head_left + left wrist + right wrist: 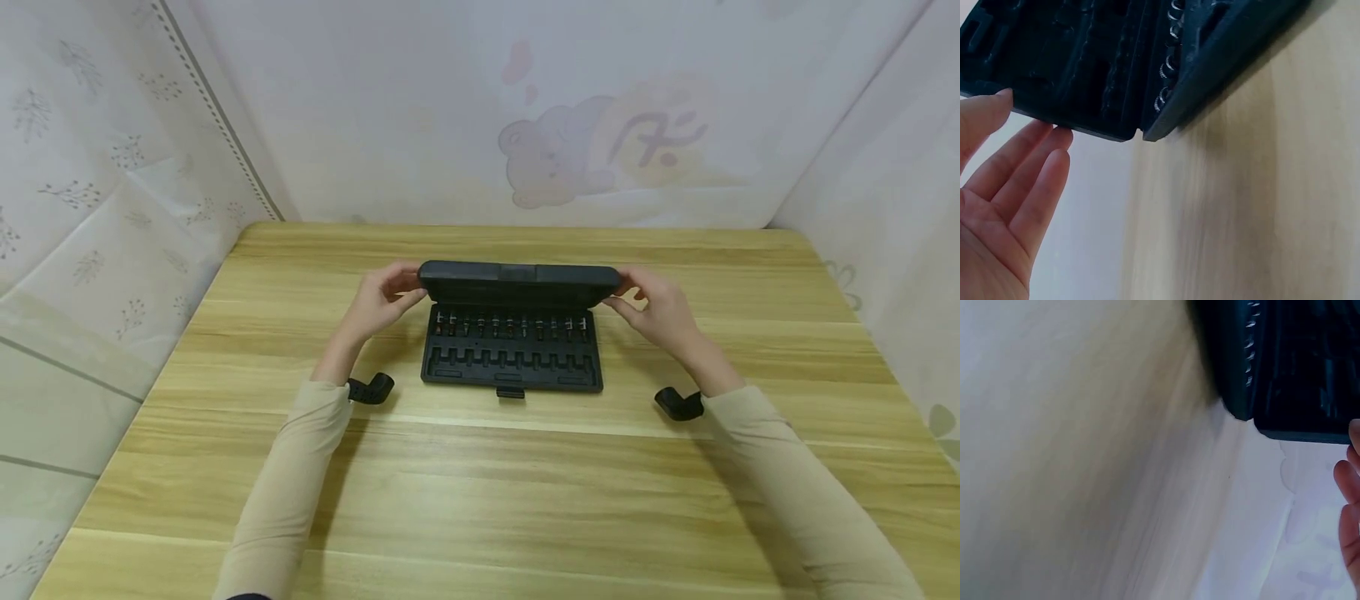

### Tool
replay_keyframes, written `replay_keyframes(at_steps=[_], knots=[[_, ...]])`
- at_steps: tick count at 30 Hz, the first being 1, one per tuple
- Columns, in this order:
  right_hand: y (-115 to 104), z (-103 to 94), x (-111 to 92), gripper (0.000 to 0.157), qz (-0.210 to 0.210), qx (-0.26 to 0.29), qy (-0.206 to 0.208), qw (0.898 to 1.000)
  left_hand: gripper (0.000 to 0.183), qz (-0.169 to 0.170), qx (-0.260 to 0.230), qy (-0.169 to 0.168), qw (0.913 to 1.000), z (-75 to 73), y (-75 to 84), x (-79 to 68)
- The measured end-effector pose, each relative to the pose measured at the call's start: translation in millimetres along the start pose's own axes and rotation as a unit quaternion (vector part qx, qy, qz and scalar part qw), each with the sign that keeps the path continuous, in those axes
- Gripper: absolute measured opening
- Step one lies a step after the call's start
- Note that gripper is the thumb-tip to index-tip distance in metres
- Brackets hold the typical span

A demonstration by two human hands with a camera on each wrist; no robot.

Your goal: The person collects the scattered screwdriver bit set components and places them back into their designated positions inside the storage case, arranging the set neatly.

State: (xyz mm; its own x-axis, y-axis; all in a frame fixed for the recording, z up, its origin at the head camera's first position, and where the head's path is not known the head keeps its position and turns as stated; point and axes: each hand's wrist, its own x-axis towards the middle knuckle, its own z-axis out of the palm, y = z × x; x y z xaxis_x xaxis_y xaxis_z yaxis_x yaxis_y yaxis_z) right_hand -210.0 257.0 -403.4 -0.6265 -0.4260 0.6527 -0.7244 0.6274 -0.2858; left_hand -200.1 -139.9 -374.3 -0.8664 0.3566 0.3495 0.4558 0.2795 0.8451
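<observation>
A black plastic tool case (512, 375) lies on the table with its lid (517, 287) raised on the hinge at the far side. One row of small metal bits (510, 325) stands in the base, and the moulded slots in front of them hold nothing. My left hand (382, 298) holds the lid's left edge, thumb on the inner side and fingers on the outer side, as the left wrist view shows. At the lid's right edge my right hand (656, 308) grips in the same way; the right wrist view catches only its fingertips (1349, 481). A latch (511, 392) sticks out from the base's front.
The wood-grain table (495, 500) extends around the case on all sides. Behind it hangs a pale curtain (420, 125) with a bear print, and more patterned cloth (90, 208) hangs at the left. Black wrist cameras (372, 388) sit on both wrists, over the table.
</observation>
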Motion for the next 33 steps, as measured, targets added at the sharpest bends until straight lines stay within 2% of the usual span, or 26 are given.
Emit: replay_keyframes(at_steps=[4, 7, 13, 19, 26, 28, 31, 33], knots=[[-2.8, -3.5, -2.6, 0.04, -0.045, -0.041, 0.0, 0.998, 0.025, -0.002, 0.008, -0.015, 0.9999, -2.2, -13.6, -3.9], [-5.7, -6.8, -5.2, 0.04, -0.073, -0.057, -0.004, 0.996, 0.026, -0.01, -0.004, -0.027, 0.9996, -4.6, -23.9, -6.2], [-13.3, -13.7, -12.5, 0.043, -0.11, -0.068, -0.022, 0.991, 0.024, -0.02, -0.045, -0.05, 0.9975, -5.8, -24.7, -13.6], [-19.7, -15.0, -23.3, 0.042, -0.13, -0.065, -0.032, 0.989, 0.02, -0.032, -0.037, -0.05, 0.9975, -1.9, -20.9, -24.6], [-28.6, -13.4, -33.2, 0.035, -0.135, -0.073, -0.048, 0.987, 0.014, -0.022, 0.008, -0.054, 0.9983, 2.8, 10.3, -35.9], [-30.8, -12.4, -35.2, 0.035, -0.138, -0.071, -0.05, 0.987, 0.013, -0.02, 0.023, -0.055, 0.998, 3.9, 14.7, -38.1], [-33.4, -11.1, -38.0, 0.024, -0.14, -0.07, -0.055, 0.986, 0.012, -0.014, 0.038, -0.058, 0.9975, 5.5, 16.2, -40.7], [-34.8, -10.1, -39.8, 0.016, -0.14, -0.068, -0.057, 0.986, 0.012, -0.007, 0.042, -0.06, 0.9973, 6.7, 8.0, -42.3]])
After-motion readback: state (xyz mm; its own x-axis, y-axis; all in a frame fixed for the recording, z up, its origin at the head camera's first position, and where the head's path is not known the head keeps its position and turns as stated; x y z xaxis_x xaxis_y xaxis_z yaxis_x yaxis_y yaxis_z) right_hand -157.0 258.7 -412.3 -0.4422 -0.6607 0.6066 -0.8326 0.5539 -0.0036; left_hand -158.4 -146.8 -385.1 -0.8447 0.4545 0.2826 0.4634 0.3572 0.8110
